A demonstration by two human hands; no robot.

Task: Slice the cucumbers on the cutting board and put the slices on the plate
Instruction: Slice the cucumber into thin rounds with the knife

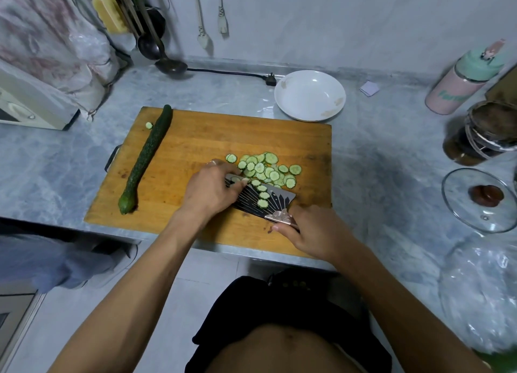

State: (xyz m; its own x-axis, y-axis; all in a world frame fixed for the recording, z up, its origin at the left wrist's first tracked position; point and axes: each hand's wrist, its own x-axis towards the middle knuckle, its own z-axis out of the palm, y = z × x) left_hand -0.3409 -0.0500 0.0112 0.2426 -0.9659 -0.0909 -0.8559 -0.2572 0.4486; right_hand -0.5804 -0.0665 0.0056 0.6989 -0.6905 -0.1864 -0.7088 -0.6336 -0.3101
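Grey marbled stone covered the desk [377, 154], which ran up to a pale wall where 2 white plugs [214, 31] hung on their cords. A dark ladle [167, 61] leaned in the left corner, and a black cable [226, 72] lay along the back edge toward the white plate [310, 95], round, glossy and shallow, just beyond the far right corner of the cutting board [195, 137]. That board was a rectangular slab of orange-brown wood with visible grain. 1 whole cucumber [147, 157], long, dark green and bumpy, lay along its left side, with a single small slice [149, 125] beside its far end. Near the board's middle sat a loose heap of thin cucumber slices [268, 168], pale green with scalloped rims. A wide cleaver [265, 202], its black blade patterned with fine radiating lines, lay tilted nearly flat with a row of slices on it. The left hand [209, 190] rested on the blade, fingers [237, 186] curled over its far end among the slices. The right hand [310, 232] gripped the handle, fingers clenched around it. To the right stood a pink and mint bottle [464, 81], a dark jar [481, 131] and a glass lid [484, 199].
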